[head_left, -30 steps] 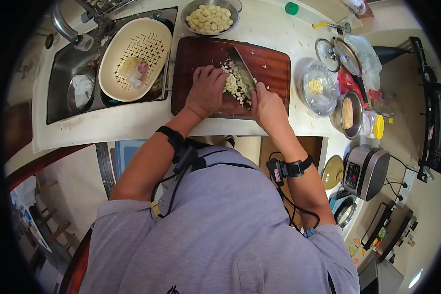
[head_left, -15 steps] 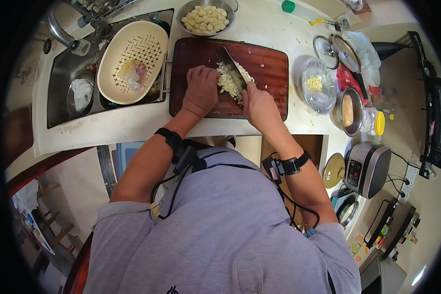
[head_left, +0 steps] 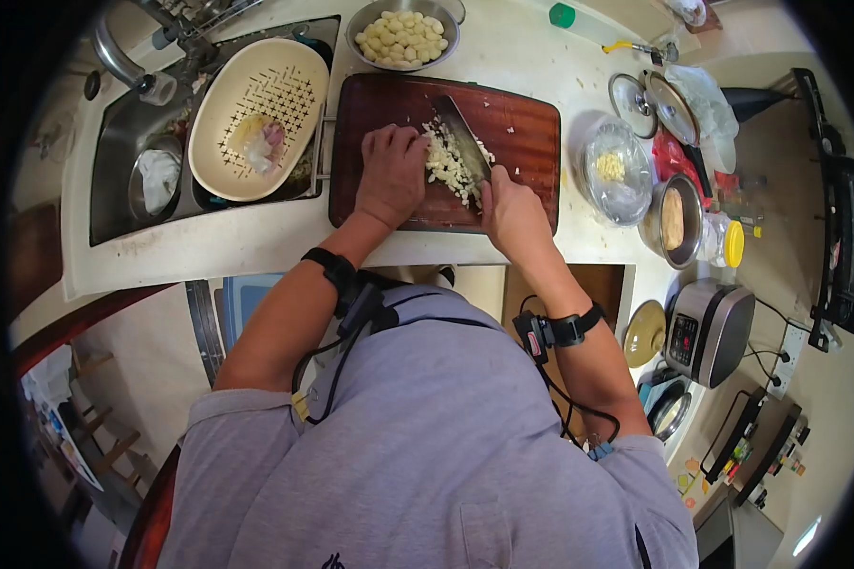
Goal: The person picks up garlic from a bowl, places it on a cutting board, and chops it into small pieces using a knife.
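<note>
chopped pieces (head_left: 448,169) lie mostly between the left hand (head_left: 392,175), its grip unclear, and a knife (head_left: 465,139) clasped by the right hand (head_left: 514,209).

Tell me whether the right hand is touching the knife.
Touching: the head view shows the right hand gripping the knife, whose blade extends beyond it.

A kitchen is shown, by the things set about the white desk (head_left: 223,247). At the upper left of the frame, a steel sink (head_left: 114,211) is fitted below a tap (head_left: 119,55), and a colander (head_left: 280,95) is placed over it. At the upper centre, pale bits (head_left: 444,159) are spread on a board (head_left: 522,109), beside a knife (head_left: 461,131). At the right, pot lids (head_left: 672,100) and an electric cooker (head_left: 711,332) are kept.
</note>
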